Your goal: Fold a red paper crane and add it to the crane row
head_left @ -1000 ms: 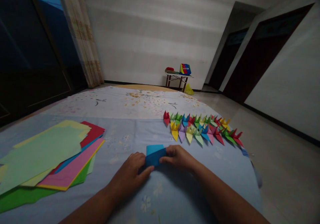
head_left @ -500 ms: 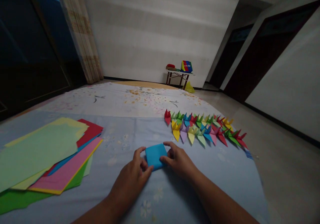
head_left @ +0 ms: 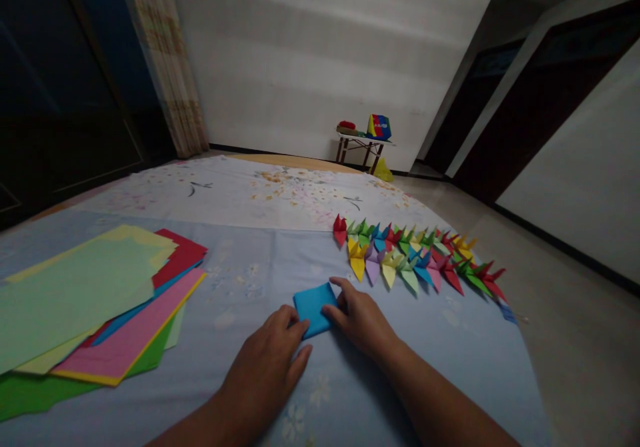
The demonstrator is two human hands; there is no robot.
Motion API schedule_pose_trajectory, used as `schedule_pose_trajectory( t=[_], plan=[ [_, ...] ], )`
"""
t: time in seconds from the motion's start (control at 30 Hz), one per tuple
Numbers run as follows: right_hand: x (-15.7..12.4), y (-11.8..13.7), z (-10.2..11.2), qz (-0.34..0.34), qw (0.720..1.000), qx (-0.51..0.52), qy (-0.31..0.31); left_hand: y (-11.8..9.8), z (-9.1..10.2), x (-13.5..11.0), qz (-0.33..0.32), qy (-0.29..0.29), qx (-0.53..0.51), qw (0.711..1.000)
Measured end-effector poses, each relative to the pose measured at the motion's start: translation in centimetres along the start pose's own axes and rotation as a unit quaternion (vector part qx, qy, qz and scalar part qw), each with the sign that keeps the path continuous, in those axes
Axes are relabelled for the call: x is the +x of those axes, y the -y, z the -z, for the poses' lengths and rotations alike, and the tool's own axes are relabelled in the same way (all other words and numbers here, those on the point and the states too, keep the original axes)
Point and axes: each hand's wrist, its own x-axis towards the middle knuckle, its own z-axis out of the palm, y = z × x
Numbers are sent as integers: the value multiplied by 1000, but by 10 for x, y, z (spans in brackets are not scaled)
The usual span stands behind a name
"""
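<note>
A small folded blue paper square (head_left: 313, 307) lies flat on the light blue floral sheet (head_left: 350, 394) in front of me. My left hand (head_left: 267, 367) rests flat beside it, fingers stretched out, fingertips touching the square's near left corner. My right hand (head_left: 361, 319) lies on the square's right edge, fingers extended and pressing it down. Neither hand grips anything.
A fanned stack of coloured paper sheets (head_left: 90, 307) lies at the left. Two rows of folded paper cranes (head_left: 415, 257) sit at the right. Bare floor (head_left: 575, 320) lies beyond the sheet's right edge. A small table (head_left: 363, 150) stands at the far wall.
The blue paper, raised with a flap up a second ago, now lies pressed flat. Both hands went from pinching it to lying on it with fingers extended.
</note>
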Motion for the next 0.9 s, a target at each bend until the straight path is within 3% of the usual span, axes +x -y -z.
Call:
schedule_pose_trajectory(
  t=[0.17, 0.53, 0.9],
  plan=[
    [2, 1, 1, -10, 1000, 4, 4, 1, -5, -2, -26, -48, 78, 995],
    [2, -1, 1, -11, 1000, 11, 3, -8, 4, -2, -17, -1, 111, 994],
    [5, 2, 3, -18, 1000, -3, 6, -3, 0, -1, -15, 7, 109, 994]
  ],
)
